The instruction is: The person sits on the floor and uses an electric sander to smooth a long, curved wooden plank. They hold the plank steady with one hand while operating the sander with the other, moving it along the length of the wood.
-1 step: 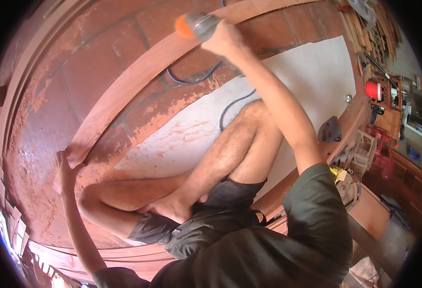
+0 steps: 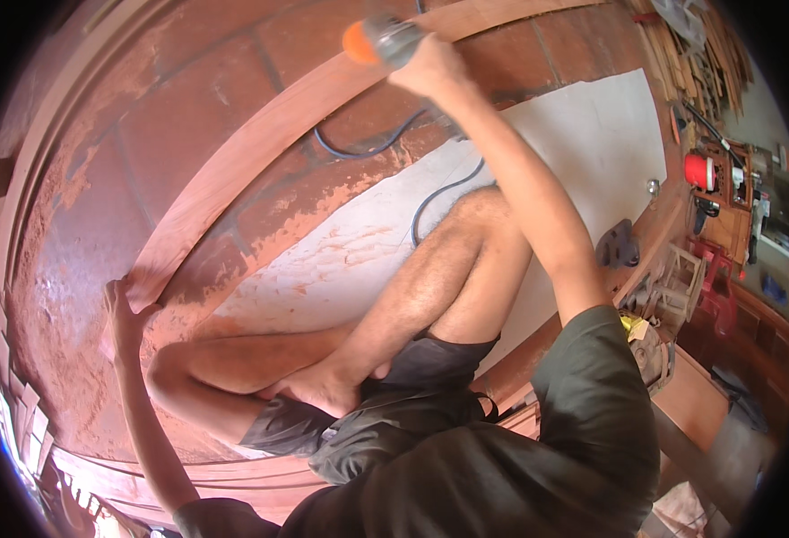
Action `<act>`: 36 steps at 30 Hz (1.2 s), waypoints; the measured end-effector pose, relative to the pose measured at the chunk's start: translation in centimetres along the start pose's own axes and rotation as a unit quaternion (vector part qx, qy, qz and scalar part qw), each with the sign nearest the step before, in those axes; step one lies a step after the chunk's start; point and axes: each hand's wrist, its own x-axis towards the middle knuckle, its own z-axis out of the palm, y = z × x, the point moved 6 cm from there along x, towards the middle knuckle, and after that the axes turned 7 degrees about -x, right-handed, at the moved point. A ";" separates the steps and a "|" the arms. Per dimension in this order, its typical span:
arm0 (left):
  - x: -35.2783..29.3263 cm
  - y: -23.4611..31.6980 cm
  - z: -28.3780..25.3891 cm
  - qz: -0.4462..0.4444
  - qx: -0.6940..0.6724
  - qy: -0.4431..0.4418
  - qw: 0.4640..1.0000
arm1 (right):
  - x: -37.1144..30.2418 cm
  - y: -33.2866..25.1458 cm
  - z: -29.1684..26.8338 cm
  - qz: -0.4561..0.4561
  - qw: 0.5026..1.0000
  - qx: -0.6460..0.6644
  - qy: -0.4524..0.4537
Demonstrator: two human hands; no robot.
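A long reddish wooden plank (image 2: 233, 170), curved by the lens, lies on the tiled floor in front of me. My left hand (image 2: 127, 325) is closed around its near left end, the thumb on the inner side. Farther along, my right hand (image 2: 432, 68) grips a grey power sander (image 2: 396, 41) with an orange front part (image 2: 359, 43). The sander is over the plank's far part and slightly blurred; its contact face is hidden. A blue cord or hose (image 2: 350, 154) loops on the floor below my right wrist.
A dusty white sheet (image 2: 583, 134) lies beside my crossed legs (image 2: 421, 296). Reddish dust (image 2: 81, 377) covers the floor at left. Stacked wood strips (image 2: 695, 63), a red container (image 2: 699, 170), a red plastic stool (image 2: 717, 287) and a sandal (image 2: 619, 242) are at right.
My right hand and the sander have shifted a little to the right along the plank. The blue cord moved slightly with them. My left hand stays at the plank's end.
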 end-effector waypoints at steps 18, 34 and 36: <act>13.7 23.1 5.9 0.157 0.017 -0.001 0.987 | -6.9 -1.5 0.0 -0.044 0.999 -0.030 0.001; 7.4 17.6 3.3 0.183 0.041 0.010 0.982 | -7.8 0.9 -1.9 -0.047 0.998 -0.011 0.028; 5.2 14.4 2.6 0.169 0.053 0.017 0.984 | -8.5 -0.4 -1.0 -0.081 0.996 -0.033 0.019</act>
